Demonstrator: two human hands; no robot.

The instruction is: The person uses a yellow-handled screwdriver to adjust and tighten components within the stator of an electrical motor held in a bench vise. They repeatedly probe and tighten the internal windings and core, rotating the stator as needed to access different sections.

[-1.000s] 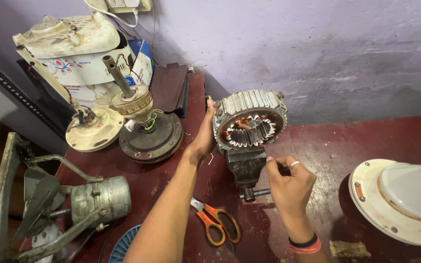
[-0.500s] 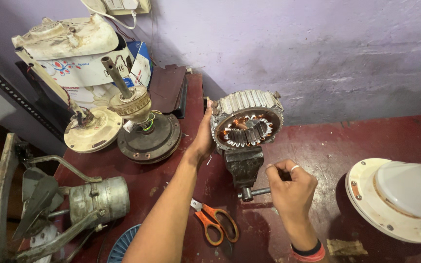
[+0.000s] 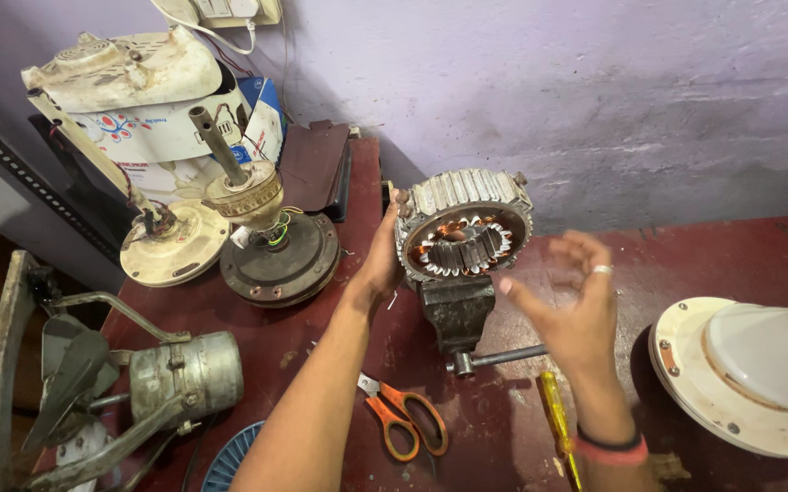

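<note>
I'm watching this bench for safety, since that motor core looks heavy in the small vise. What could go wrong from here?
1. The motor stator sits above the small vise, with only the left hand against its side; the right hand is off the vise handle, so it might tip or slip.
2. The scissors and yellow screwdriver lie near the forearms and could be knocked off.

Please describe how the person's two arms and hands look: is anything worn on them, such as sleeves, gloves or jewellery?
Both forearms are bare, with no sleeves in view and no gloves. The right hand wears a plain silver-coloured ring on one finger, and its wrist carries two thin bands, one dark and one red-pink. The left hand shows no ring or band, and its wrist is bare too.
</note>
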